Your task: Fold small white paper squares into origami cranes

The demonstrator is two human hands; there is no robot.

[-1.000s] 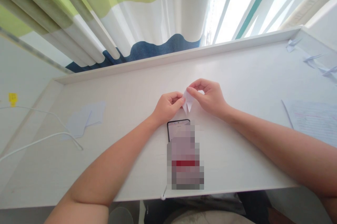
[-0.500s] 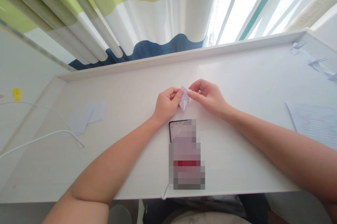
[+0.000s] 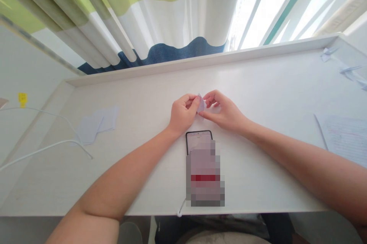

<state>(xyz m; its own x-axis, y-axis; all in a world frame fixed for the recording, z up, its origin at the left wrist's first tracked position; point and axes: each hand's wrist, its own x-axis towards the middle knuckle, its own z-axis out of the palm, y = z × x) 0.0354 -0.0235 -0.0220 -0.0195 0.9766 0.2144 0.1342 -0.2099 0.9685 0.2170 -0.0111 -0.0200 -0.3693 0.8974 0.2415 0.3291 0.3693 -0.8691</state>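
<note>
A small piece of folded white paper (image 3: 201,104) is held up between my two hands, above the middle of the desk. My left hand (image 3: 185,113) pinches its left side between thumb and fingers. At its lower right edge, the thumb of my right hand (image 3: 225,111) touches the paper, while the curled fingers lie close to its right side. Part of the paper is hidden behind my fingers. Just below my hands a phone (image 3: 199,135) lies flat on the white desk (image 3: 155,183), most of its screen blurred out.
Sheets of white paper (image 3: 90,127) lie on the left, close to a white cable (image 3: 54,144). Several folded paper pieces (image 3: 351,70) rest at the far right, above a written sheet (image 3: 348,137). A raised ledge (image 3: 200,58) runs along the back, before a curtain (image 3: 183,18).
My right thumb has moved down from the paper's upper right to its lower right edge. The paper has turned, and its lower point is now less visible.
</note>
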